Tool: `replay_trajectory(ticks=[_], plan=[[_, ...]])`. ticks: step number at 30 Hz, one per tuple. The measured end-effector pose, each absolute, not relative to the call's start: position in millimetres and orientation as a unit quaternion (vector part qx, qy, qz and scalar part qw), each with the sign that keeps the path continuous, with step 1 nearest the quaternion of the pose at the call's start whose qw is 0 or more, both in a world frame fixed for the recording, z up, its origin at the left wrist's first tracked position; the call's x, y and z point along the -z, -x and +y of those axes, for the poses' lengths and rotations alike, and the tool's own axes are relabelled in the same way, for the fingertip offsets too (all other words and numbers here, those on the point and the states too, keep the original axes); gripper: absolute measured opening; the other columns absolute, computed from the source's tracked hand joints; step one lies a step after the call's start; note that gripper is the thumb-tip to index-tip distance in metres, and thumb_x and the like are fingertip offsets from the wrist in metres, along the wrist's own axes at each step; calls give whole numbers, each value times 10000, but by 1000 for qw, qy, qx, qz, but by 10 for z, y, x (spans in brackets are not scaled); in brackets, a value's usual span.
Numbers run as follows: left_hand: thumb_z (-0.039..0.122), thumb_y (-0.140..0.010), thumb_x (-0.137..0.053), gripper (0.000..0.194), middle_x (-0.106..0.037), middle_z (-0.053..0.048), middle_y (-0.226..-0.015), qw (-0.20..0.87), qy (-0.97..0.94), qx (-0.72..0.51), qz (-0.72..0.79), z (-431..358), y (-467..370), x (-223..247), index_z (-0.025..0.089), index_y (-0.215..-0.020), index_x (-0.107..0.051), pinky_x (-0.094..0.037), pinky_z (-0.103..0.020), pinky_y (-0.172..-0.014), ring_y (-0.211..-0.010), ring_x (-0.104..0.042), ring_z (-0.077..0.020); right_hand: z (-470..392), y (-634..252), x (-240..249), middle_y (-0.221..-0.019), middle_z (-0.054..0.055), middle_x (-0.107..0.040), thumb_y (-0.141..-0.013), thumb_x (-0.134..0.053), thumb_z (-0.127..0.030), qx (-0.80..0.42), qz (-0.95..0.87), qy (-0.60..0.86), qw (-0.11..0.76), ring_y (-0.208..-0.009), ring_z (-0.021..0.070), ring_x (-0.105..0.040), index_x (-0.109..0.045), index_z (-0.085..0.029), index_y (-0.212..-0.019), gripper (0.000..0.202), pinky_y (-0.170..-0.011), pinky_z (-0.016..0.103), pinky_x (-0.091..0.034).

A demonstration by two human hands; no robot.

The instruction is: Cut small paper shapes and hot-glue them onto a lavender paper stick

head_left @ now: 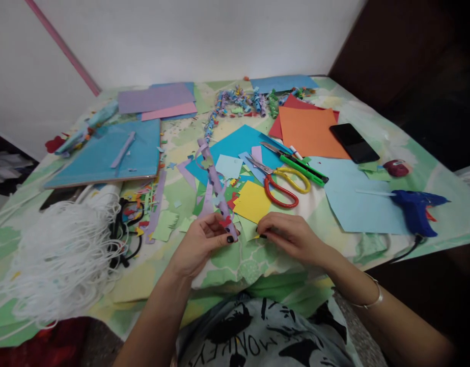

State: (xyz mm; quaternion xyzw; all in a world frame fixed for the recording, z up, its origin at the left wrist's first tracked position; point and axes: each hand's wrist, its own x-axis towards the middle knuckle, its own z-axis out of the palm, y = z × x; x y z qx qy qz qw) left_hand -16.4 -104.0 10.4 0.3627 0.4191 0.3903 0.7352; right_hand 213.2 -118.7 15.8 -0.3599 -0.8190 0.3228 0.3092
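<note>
My left hand [210, 235] grips the near end of a thin purple paper tube [215, 181] decorated with small coloured paper cut-outs. The tube slants away from me, its far end by a string of rolled paper pieces [210, 127]. My right hand [286, 234] is just to the right, thumb and fingers pressed together low over the table. Something small and yellowish shows at its fingertips, too small to name. A yellow paper square [253, 202] and paper scraps lie between and beyond the hands. Scissors [276, 178] with red and yellow handles lie past my right hand, beside a green cutter [303, 169].
At left, a tangle of white cord [66, 260] and a blue board [101, 153] take up room. At right are a blue glue gun [416, 206] with its cable, a phone [354, 142] and orange paper [313, 131]. Purple paper [154, 98] lies at the back.
</note>
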Motion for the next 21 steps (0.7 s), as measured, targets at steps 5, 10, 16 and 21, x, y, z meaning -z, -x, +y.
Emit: replay_trajectory(ticks=[5,10,16,21], plan=[[182,-524,-843,317,-651,1,-642,739,-371,-396,400,-1045,154,-103,131,-769,-648,-451,-166,-570,-588,-579,-84,-1169,-1958,-286,-836,36,-660,-861,-532,-144,-415,-750,361,368,-768,120,-604,-622,-174,-883,98,-688,262,-487],[134,-530,-824,286,-651,4,-651,740,-370,-398,397,-1059,160,-69,135,-766,-661,-450,-169,-574,-592,-581,-84,-1096,-1837,-346,-809,42,-659,-827,-543,-130,-472,-729,340,361,-733,118,-602,-645,-149,-843,105,-666,261,-489],[72,-509,-812,276,-648,15,-641,747,-356,-386,407,-1067,142,-85,138,-717,-642,-448,-162,-565,-564,-573,-69,-1037,-1785,-351,-782,28,-641,-793,-543,-97,-489,-725,340,346,-694,110,-570,-633,-147,-835,111,-633,250,-472],[88,-494,-828,298,-651,10,-637,752,-350,-382,407,-1073,149,-83,132,-725,-645,-452,-168,-568,-555,-571,-69,-1045,-1746,-339,-763,15,-612,-767,-551,-87,-486,-715,353,356,-668,101,-541,-594,-150,-815,90,-610,237,-459]])
